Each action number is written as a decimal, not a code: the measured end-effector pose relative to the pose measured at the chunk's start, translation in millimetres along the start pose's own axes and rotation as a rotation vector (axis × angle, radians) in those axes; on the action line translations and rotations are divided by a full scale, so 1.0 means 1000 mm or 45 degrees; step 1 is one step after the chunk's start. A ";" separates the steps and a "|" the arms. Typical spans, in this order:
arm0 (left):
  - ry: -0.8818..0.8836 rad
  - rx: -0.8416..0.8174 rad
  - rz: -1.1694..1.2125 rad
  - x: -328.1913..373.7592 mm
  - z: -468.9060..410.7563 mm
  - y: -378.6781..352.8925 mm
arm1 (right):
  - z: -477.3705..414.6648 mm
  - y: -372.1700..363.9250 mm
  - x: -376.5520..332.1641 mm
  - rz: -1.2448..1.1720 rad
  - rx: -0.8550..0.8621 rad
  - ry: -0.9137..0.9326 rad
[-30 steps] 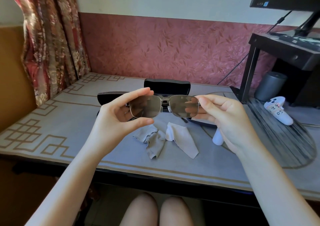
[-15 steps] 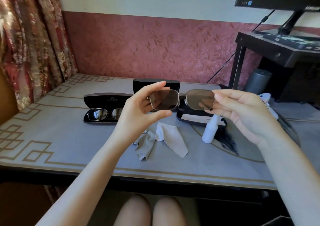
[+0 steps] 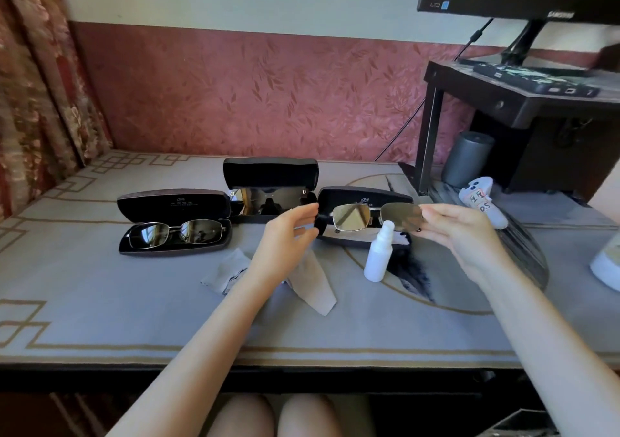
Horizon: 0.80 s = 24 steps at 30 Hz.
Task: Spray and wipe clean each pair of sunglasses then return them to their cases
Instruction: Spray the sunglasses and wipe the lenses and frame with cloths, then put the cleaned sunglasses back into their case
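My right hand (image 3: 459,235) pinches the right end of metal-framed sunglasses with brown lenses (image 3: 352,217), held just above an open black case (image 3: 364,198). The curved fingers of my left hand (image 3: 288,235) hang just left of the frame, and a small gap shows between them and it. A white spray bottle (image 3: 378,257) stands in front of that case. Two grey cloths (image 3: 313,280) lie crumpled under my left wrist. An open case on the left holds silver-framed sunglasses (image 3: 174,235). The open middle case holds black sunglasses (image 3: 268,198).
The grey patterned table (image 3: 100,302) ends at a dark front edge near my knees. A white game controller (image 3: 479,202), a grey cylinder (image 3: 468,158) and a dark monitor stand (image 3: 523,101) crowd the right side. A white object (image 3: 607,265) sits at the right edge.
Both hands carried the sunglasses right and down toward the right case. My left hand's pinch on the left lens has loosened, and the view has turned right.
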<state>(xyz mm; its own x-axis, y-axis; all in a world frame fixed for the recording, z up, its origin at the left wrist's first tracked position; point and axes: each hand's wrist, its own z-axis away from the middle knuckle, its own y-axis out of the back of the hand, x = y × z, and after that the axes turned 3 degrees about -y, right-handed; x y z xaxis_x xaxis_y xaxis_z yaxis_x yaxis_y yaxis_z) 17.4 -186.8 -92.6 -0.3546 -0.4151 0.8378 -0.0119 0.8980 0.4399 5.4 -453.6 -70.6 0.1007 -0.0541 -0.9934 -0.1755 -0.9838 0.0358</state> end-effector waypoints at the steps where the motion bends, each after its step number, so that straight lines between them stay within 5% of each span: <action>1: 0.004 -0.003 -0.028 -0.002 0.002 -0.002 | 0.000 -0.001 0.003 0.019 0.007 -0.013; 9: 0.057 -0.023 -0.142 -0.008 0.005 -0.010 | -0.003 -0.010 0.016 0.128 0.020 -0.067; 24: 0.107 -0.002 -0.101 -0.011 0.007 -0.013 | -0.012 -0.012 0.034 0.825 0.150 0.170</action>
<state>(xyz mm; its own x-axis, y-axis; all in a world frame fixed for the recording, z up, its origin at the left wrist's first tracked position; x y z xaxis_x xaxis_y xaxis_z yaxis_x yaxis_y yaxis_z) 15.4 -193.3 -109.9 -0.2727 -0.4959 0.8244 -0.0356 0.8615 0.5065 22.4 -445.3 -104.1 0.0579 -0.6555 -0.7530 -0.3464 -0.7206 0.6006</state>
